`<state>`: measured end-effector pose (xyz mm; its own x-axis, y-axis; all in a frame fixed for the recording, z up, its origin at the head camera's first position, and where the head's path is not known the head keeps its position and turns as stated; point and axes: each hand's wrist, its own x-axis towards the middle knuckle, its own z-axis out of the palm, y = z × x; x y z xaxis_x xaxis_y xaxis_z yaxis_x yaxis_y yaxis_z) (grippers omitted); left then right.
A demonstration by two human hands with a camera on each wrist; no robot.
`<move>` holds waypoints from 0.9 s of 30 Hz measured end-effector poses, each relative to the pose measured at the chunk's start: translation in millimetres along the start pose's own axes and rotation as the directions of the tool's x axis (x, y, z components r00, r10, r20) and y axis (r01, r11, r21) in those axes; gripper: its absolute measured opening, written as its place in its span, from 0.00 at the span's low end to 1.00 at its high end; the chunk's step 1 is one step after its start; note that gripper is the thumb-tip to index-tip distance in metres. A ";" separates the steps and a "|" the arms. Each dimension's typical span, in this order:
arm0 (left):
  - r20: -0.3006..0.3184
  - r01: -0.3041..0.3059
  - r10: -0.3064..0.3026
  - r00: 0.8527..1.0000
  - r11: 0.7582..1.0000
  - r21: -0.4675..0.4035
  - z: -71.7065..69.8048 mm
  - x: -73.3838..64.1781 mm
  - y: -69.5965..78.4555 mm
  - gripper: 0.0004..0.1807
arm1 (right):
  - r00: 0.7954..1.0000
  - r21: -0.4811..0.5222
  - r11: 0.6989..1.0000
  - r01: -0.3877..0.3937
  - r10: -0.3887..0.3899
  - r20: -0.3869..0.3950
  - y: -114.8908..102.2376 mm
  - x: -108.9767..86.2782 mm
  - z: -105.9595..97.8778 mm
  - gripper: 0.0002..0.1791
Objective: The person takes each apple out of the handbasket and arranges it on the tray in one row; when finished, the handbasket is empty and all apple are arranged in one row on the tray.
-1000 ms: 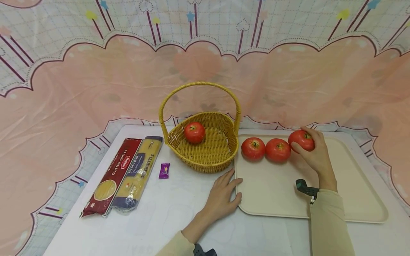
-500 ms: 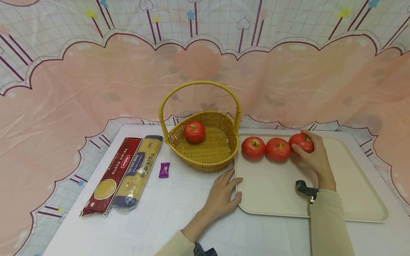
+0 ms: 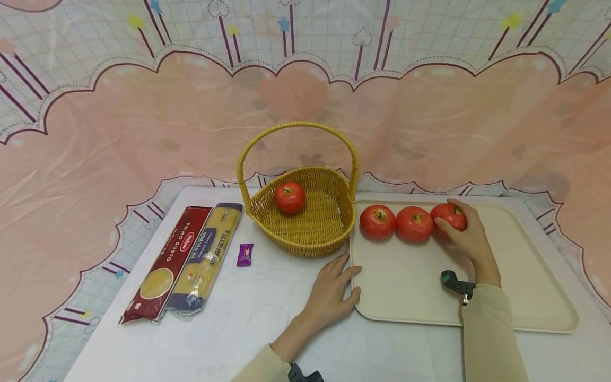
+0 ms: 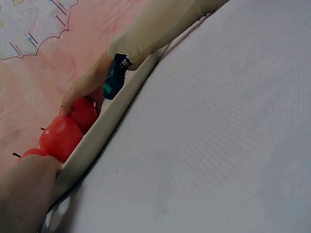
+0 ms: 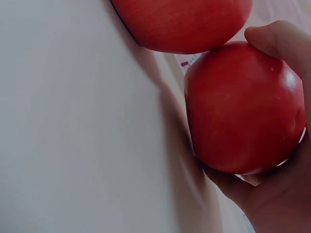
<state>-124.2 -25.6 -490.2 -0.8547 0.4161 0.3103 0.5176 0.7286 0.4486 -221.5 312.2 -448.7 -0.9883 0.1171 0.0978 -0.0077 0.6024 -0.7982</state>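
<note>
My right hand grips a red apple at the back of the beige tray, thumb on one side and fingers on the other. Two more red apples stand to its left in a row, a middle apple and a left apple. In the right wrist view the held apple sits right up against its neighbour. My left hand lies with spread fingers at the tray's left edge, thumb and fingertips at the rim, holding nothing.
A yellow wicker basket with a tall handle stands left of the tray, one red apple inside. Farther left lie a purple wrapped candy, a yellow spaghetti pack and a red pasta pack. Patterned cloth hangs behind.
The right hand has brought its apple slightly down and toward me, level with the other two in the row. My left hand stays where it was.
</note>
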 end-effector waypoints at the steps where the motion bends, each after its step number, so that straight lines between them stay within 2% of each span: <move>1: 0.000 0.001 -0.001 1.000 1.000 0.001 0.0 -0.1 0.1 0.21 | 1.000 0.000 1.000 -0.004 0.004 0.006 0.1 -0.1 -0.1 0.39; 16: 0.005 -0.003 0.003 1.000 1.000 -0.001 -0.9 -0.6 1.3 0.21 | 0.997 0.024 0.999 -0.040 0.039 0.061 4.7 -4.5 -6.3 0.41; 22: 0.008 -0.004 0.004 1.000 1.000 -0.002 -1.4 -0.6 1.0 0.21 | 0.991 0.010 0.999 -0.049 0.048 0.124 5.0 -7.4 -13.0 0.41; 27: 0.008 -0.001 0.001 1.000 1.000 -0.001 -2.1 -0.7 1.0 0.21 | 0.988 0.007 1.000 -0.005 0.004 0.155 5.6 -8.0 -16.5 0.39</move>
<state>-123.1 -26.3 -488.3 -0.8545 0.4213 0.3039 0.5185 0.7277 0.4491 -211.1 327.7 -444.2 -1.0000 -0.0046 0.0012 -0.0037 0.5964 -0.8027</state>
